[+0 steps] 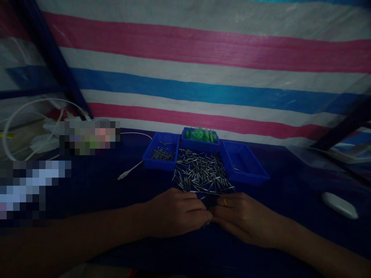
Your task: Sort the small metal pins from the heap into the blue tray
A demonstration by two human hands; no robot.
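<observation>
My left hand (182, 212) and my right hand (242, 216) meet at the fingertips low in the middle of the view, just in front of a loose pile of thin metal rivets (203, 172). Both hands are closed, fingers curled and pinched together. A ring shows on a finger of the right one. Under the left fingertips a small pale bit peeks out, too dark to make out. Beyond the left hand, a blue tray (159, 166) holds more rivets. The blue tray (246, 175) beyond the right hand has a single rivet inside.
Behind the pile, a blue bin (199, 145) holds green plastic pieces (200, 134). A white cable (126, 174) lies by the left tray. A white rounded case (339, 205) sits far right. Striped sheeting (214, 88) hangs behind the dark blue table (295, 200).
</observation>
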